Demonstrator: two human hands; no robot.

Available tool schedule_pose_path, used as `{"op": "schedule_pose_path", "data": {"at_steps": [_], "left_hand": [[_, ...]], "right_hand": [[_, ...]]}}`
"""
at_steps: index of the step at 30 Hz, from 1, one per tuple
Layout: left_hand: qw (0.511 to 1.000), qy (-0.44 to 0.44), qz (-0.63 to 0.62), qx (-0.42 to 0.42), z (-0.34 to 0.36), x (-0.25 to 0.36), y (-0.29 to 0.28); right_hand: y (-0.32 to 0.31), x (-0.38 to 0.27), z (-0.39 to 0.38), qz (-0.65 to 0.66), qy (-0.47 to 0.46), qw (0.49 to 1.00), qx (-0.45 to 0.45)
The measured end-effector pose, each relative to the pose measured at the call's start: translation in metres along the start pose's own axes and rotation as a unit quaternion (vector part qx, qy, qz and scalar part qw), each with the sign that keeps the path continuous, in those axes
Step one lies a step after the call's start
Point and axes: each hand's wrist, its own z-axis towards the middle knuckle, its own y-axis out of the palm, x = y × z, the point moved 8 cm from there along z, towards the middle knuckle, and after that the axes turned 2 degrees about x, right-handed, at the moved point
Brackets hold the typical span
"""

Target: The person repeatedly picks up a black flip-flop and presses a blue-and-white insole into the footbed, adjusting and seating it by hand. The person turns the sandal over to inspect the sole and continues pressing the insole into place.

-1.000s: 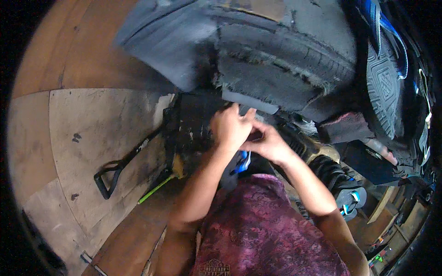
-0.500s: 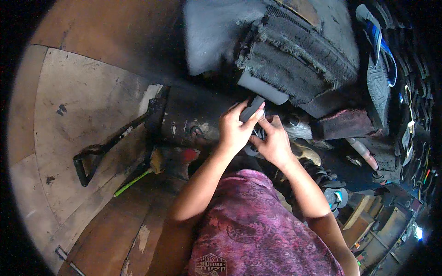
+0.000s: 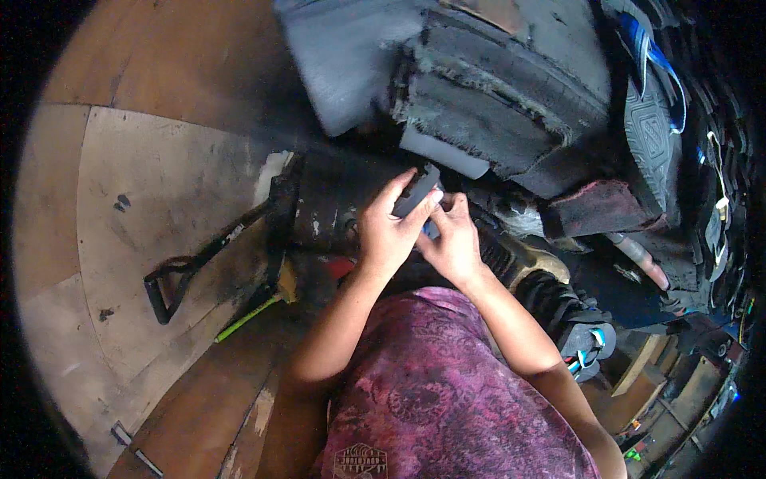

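Note:
In front of my body, my left hand [image 3: 388, 231] is closed around a thick dark grey rubber slab [image 3: 416, 191], sole-like, with a notched far end. Its thumb presses along the slab's near side. My right hand [image 3: 455, 239] is beside it, fingers curled in against the slab's lower part and nearly touching the left thumb. A small blue bit [image 3: 432, 230], perhaps a strap, shows between the two hands. What the right fingertips grip is hidden.
Beyond the hands lie a stack of frayed dark sheets [image 3: 487, 112] and a grey sheet [image 3: 339, 72]. Flip-flops with blue straps [image 3: 653, 128] lie at right. On the left are a black handle [image 3: 167, 291] and a green stick [image 3: 247, 321]. More footwear [image 3: 586, 343] sits beside my right forearm.
Both hands have shifted slightly left in the picture, and the slab has turned, showing more of its notched end. The blue bit now shows between the hands. The whole view has shifted somewhat.

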Motion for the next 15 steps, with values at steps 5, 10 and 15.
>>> {"op": "schedule_pose_path", "data": {"at_steps": [5,10,15], "left_hand": [[0.974,0.075,0.211,0.034,0.016,0.029,-0.007],[0.959,0.081,0.27,0.032,0.023,0.027,-0.001],[0.959,0.075,0.27,0.035,0.032,0.01,0.018]], "right_hand": [[0.01,-0.002,0.003,0.191,0.065,0.974,-0.1],[0.013,0.001,0.004,0.311,0.08,0.937,-0.135],[0.016,0.021,0.012,0.32,0.134,0.921,-0.177]]}}
